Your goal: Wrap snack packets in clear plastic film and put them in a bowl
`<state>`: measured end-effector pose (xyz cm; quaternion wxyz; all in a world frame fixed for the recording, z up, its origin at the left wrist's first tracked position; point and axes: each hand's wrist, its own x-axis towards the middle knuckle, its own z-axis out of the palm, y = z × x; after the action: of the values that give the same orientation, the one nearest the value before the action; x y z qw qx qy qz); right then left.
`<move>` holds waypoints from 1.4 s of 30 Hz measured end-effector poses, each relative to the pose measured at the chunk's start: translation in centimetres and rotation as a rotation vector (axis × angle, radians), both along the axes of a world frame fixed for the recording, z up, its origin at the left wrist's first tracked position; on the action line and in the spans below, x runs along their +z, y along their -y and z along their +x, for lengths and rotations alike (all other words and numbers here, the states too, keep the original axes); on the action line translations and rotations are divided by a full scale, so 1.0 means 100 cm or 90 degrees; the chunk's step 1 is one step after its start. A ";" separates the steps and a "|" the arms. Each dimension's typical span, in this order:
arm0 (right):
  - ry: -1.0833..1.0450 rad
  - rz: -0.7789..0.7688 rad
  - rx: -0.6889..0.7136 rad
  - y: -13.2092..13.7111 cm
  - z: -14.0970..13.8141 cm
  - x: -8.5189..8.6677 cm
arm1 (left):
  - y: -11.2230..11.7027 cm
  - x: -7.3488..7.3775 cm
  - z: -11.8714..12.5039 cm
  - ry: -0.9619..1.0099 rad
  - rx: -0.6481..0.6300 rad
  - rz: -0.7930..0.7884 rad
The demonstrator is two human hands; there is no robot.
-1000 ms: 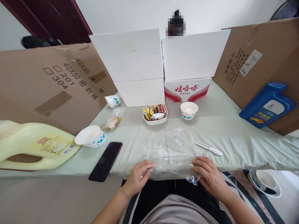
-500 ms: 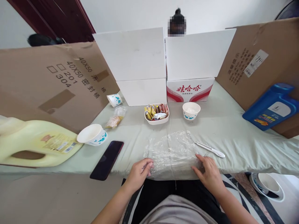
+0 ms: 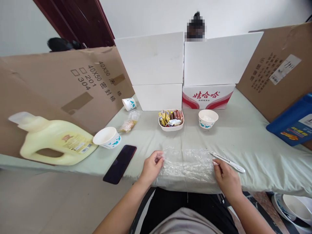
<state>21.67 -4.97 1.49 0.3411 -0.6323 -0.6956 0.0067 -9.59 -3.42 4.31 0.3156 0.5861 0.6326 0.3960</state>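
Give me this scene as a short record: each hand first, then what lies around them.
Left hand: gripping the left edge of the clear plastic
Right hand: pinching the plastic's right edge
Beside right hand: slim white tool
Left of left hand: dark phone, lying flat
Beyond plastic: dish of wrapped snacks; to its right, upright paper bowl
Far left: pale yellow jug
Far right: blue bottle, partly out of frame

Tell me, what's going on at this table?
A person's left hand and right hand are holding opposite sides of a crinkled clear plastic sheet, spread along the near edge of the cloth-covered table. A slim white tool lies near the right hand, a dark phone off to the left, and a container of wrapped snacks behind the plastic.
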 end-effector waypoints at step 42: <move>0.305 0.012 0.301 -0.010 -0.042 -0.005 | -0.002 -0.018 0.047 -0.535 -0.438 0.181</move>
<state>17.48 -3.94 0.97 0.1630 -0.4337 -0.8835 -0.0694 -4.85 -3.20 2.51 0.0654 0.9027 0.4169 0.0841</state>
